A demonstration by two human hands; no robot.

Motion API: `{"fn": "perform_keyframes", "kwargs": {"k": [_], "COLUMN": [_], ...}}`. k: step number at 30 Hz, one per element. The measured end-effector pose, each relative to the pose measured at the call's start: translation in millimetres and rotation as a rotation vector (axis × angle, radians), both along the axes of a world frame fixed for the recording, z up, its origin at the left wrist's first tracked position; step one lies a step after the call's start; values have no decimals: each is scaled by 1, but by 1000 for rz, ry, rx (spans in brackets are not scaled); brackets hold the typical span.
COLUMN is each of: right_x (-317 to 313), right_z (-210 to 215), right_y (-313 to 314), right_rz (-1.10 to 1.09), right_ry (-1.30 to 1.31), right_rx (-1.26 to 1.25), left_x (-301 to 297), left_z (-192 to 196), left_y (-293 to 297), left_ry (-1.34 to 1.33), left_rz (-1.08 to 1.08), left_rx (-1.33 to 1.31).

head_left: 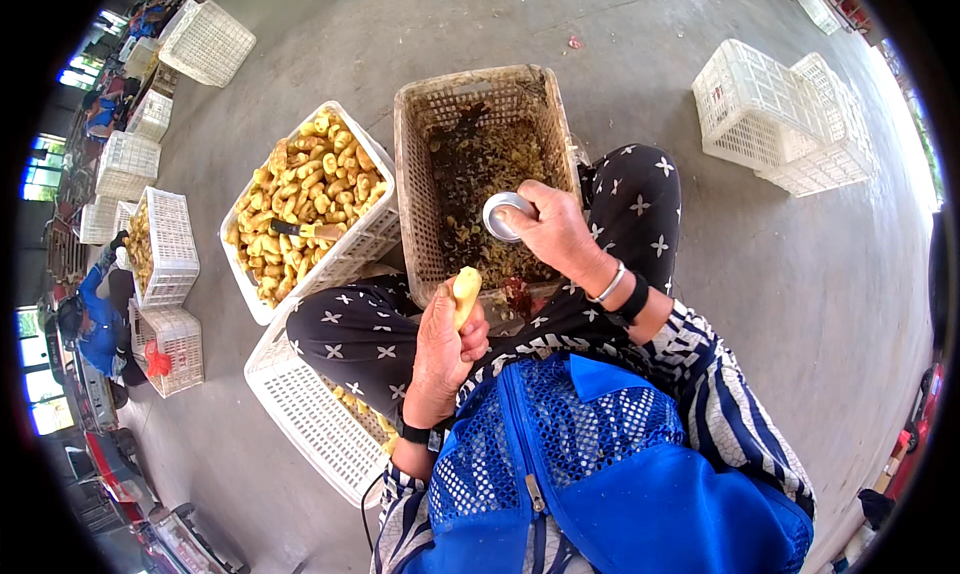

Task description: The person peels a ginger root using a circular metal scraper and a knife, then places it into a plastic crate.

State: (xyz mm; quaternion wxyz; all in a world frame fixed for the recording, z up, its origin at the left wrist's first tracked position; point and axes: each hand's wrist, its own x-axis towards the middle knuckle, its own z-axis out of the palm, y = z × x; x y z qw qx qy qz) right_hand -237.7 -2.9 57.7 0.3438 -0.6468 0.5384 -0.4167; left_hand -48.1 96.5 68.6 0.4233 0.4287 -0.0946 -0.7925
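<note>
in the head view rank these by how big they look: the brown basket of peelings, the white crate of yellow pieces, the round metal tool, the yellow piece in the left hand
1. brown basket and white crate: look about alike, too close to rank
2. yellow piece in the left hand
3. round metal tool in the right hand, partly covered, so nearly level with the piece

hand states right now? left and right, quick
Left hand: closed on a yellow peeled piece.
Right hand: closed on a round metal tool, over the brown basket.

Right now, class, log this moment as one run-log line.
left hand: holds peeled yellow piece | right hand: holds round metal tool | below: brown basket of peelings | beside: white crate of yellow pieces
</note>
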Motion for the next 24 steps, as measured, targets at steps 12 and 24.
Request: {"fn": "perform_keyframes", "kwargs": {"k": [12, 24], "right_x": [-2, 15], "right_z": [24, 16], "right_y": [9, 26], "right_rz": [315, 317], "right_ry": [-188, -114], "right_rx": [144, -102], "left_x": [0, 3], "left_z": [1, -10], "left_y": [-2, -4], "left_ry": [-321, 10], "left_rz": [-31, 85], "left_rx": [-244, -93]}}
